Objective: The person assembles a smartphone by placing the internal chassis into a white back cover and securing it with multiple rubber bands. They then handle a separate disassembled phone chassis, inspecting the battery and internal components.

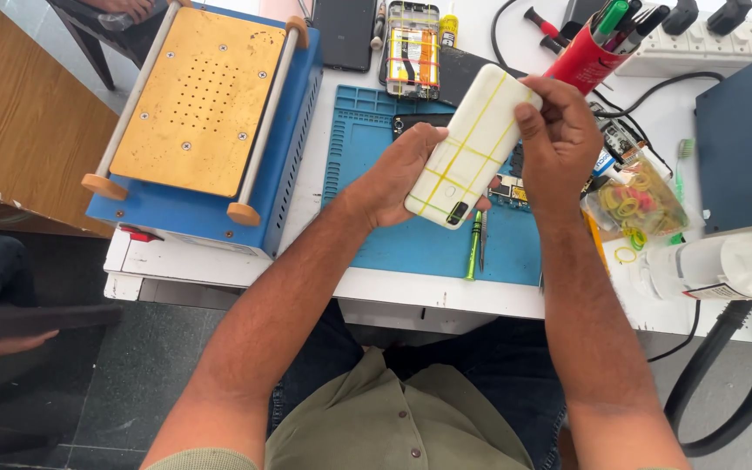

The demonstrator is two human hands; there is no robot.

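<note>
Head view, single entry.

- White phone (472,148): centre of the frame, back side up, criss-crossed with yellow rubber bands; raised above the blue work mat (419,244), touching neither mat nor counter (219,261). The bands apparently bind its halves together.
- Left hand (398,174): grip closed around the phone's lower end, cradling it from beneath so the back faces the camera.
- Right hand (559,139): grip closed on the phone's upper corner, thumb and fingers pinching the edge where a band crosses.
- Green screwdriver (473,245): on the mat just below the phone, within easy reach.
- Bag of rubber bands (637,204): right of the right hand, beside a clear bottle (724,265).
- Red tool cup (587,59): upper right, pens and drivers upright.
- Second banded phone (412,48): top centre, well apart.
- Blue heating plate machine (206,122): upper left, gold perforated top bare.
</note>
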